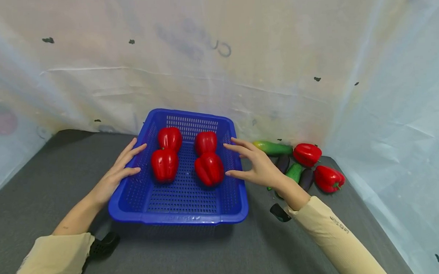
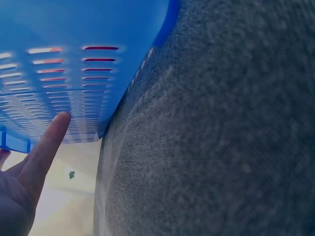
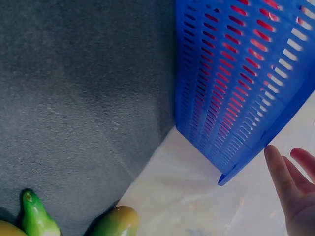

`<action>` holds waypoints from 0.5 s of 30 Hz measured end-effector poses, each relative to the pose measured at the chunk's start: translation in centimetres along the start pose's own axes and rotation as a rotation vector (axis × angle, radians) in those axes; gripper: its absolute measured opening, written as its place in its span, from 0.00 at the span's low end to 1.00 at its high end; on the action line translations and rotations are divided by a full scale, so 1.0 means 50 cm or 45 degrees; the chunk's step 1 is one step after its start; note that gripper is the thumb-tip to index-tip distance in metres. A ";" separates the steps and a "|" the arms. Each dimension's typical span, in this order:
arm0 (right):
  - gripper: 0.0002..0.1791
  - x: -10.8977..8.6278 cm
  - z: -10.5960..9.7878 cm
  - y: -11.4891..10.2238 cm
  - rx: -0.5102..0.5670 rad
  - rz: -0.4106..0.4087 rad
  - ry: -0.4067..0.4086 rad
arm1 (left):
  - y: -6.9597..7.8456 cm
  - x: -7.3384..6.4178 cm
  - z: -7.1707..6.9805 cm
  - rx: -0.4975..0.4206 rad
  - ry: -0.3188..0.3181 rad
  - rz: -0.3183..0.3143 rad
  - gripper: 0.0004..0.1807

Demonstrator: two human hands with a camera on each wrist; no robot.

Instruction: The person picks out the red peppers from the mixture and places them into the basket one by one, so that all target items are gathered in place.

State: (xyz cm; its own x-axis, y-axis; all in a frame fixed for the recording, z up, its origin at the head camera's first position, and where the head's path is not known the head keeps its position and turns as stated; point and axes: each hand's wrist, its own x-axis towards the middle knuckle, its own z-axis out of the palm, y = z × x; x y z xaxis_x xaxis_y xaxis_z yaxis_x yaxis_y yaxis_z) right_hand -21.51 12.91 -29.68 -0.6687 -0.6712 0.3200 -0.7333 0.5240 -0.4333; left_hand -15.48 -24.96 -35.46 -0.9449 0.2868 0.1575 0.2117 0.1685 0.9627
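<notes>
A blue perforated plastic basket (image 1: 182, 219) stands on the dark grey surface in the head view. Inside lie several red bell peppers, paired at the left (image 1: 164, 165) and at the right (image 1: 209, 169). My left hand (image 1: 113, 179) is at the basket's left side, thumb and a finger reaching over the rim; the left wrist view shows another extended finger (image 2: 49, 147) along the outer wall. At the opposite side my right hand (image 1: 258, 164) has its fingers spread, tips over or beside the right rim. In the right wrist view a fingertip (image 3: 270, 152) is by the rim's edge.
Right of the basket lie a yellow-green vegetable (image 1: 274, 148), a green one (image 1: 294, 172), dark eggplants (image 1: 306, 179) and two more red peppers, one behind (image 1: 307, 154) and one nearer (image 1: 329, 178). Pale plastic sheeting (image 1: 274, 50) rises behind the table.
</notes>
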 end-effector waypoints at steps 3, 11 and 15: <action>0.39 -0.006 0.000 0.004 -0.004 0.004 0.016 | 0.001 0.001 0.000 -0.007 -0.002 0.004 0.31; 0.37 -0.033 0.001 0.021 0.034 0.074 0.103 | -0.003 0.001 -0.002 0.004 0.005 0.019 0.31; 0.34 -0.048 0.001 0.031 0.046 0.096 0.151 | -0.007 0.000 -0.003 0.029 0.013 0.022 0.30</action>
State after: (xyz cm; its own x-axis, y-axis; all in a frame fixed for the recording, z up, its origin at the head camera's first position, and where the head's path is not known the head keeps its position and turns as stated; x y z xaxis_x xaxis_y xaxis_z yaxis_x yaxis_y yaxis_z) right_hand -21.05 15.32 -31.17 -0.7332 -0.5628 0.3817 -0.6769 0.5500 -0.4893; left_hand -15.60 -25.17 -35.75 -0.9436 0.2800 0.1767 0.2336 0.1847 0.9546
